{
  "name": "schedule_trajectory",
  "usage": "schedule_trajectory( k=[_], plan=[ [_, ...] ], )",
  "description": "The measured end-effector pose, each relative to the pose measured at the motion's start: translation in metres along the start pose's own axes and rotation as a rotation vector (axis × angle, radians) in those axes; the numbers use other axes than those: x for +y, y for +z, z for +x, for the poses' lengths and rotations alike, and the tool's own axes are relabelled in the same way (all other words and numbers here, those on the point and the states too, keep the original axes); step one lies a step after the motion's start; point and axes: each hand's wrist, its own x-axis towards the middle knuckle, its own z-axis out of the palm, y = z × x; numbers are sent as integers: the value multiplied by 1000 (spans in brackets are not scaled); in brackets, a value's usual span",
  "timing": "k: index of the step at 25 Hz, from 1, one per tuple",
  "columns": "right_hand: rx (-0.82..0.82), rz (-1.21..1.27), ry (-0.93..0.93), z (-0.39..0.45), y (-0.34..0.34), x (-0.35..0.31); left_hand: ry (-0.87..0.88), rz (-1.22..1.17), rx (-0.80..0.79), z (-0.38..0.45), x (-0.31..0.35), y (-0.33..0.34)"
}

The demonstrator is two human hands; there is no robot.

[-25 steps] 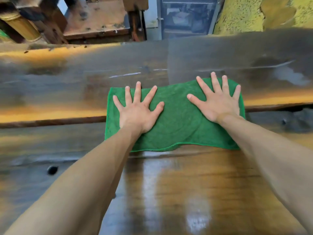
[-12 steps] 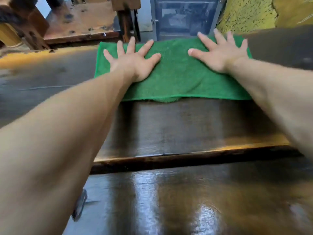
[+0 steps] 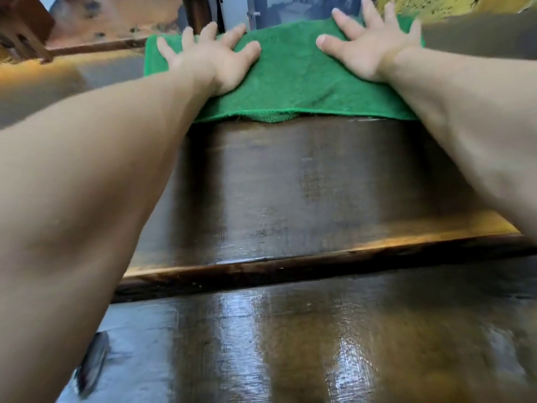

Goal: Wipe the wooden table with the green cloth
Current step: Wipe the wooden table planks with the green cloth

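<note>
The green cloth (image 3: 290, 74) lies spread flat at the far edge of the dark, glossy wooden table (image 3: 290, 193). My left hand (image 3: 212, 56) presses on the cloth's left half with fingers spread and straight. My right hand (image 3: 369, 45) presses on its right half the same way, its fingertips reaching over the table's far edge. Both arms are stretched out far across the table. The cloth's near hem bulges slightly in the middle.
A raised plank edge (image 3: 290, 266) runs across the table between a far board and a nearer, shinier board. A dark knot hole (image 3: 93, 365) sits at the lower left. Beyond the far edge stand a worn wooden bench (image 3: 116, 21) and a yellow surface (image 3: 436, 7).
Both hands have pushed the cloth away from me, from the middle plank to the table's far edge, and my arms have stretched out further.
</note>
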Motion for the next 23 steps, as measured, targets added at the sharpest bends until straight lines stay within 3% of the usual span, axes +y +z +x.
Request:
schedule_trajectory(
  k=[10, 23],
  plan=[
    [-64, -2, -42, -89, 2, 7, 39, -11, -52, -97, 6, 4],
    [-138, -44, -61, -370, 14, 32, 39, 3, -123, -379, 16, 13]
  ],
)
